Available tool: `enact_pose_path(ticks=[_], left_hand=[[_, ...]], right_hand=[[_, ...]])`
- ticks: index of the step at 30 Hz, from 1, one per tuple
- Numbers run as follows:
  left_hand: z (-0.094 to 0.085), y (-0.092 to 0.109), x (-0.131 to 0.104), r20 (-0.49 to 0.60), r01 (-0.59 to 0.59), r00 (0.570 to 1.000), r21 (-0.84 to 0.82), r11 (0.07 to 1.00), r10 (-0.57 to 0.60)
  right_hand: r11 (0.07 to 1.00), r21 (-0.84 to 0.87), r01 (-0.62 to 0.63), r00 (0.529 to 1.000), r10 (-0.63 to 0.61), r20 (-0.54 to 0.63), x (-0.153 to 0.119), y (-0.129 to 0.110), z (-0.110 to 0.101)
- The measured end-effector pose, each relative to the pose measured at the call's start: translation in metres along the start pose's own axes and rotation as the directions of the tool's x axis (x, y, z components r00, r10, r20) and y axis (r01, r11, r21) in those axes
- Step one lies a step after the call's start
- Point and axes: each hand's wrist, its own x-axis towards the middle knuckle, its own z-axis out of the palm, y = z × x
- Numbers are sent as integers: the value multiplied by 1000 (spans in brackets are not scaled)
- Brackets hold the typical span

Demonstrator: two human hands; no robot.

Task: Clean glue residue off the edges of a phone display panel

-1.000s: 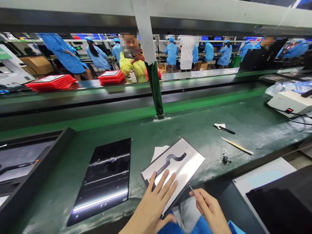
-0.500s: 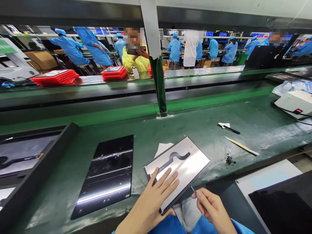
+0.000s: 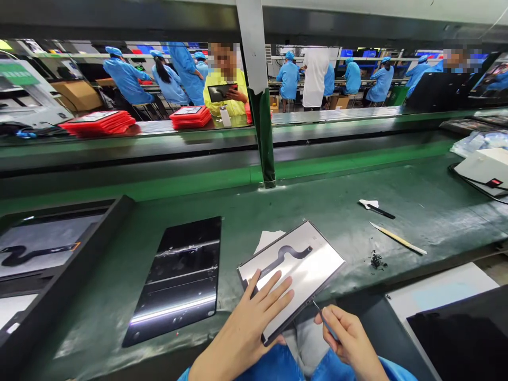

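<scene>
Green workbench (image 3: 317,206) — pale post (image 3: 254,53) — overhead beam (image 3: 337,24)

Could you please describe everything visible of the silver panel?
The silver panel is a thin, metallic-looking rectangle with a dark border. A dark ribbon strip curves over its face. It lies askew, its near part jutting off the green bench. The left hand rests spread on it; the right hand points a slim tool at its near edge, contact unclear.

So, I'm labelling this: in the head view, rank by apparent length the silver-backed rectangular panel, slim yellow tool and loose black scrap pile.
Largest to smallest:
1. Silver-backed rectangular panel
2. Slim yellow tool
3. Loose black scrap pile
</scene>
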Motion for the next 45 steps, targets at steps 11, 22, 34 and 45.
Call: enact_pose_path(ticks=[11, 22, 34, 45], left_hand=[[2, -1, -1, 14, 16, 1000, -27, 1000, -15], [4, -1, -2, -4, 12, 1000, -29, 1000, -12], [5, -2, -2, -12, 14, 1000, -46, 999, -15], [2, -1, -1, 19, 37, 999, -81, 996, -35]], right_hand=[[1000, -8, 21, 1000, -21, -15, 0, 2, -2], [999, -11, 39, 999, -40, -34, -2, -2, -2], [998, -28, 60, 997, -61, -52, -1, 2, -7], [994, -66, 82, 993, -87, -75, -4, -8, -11]])
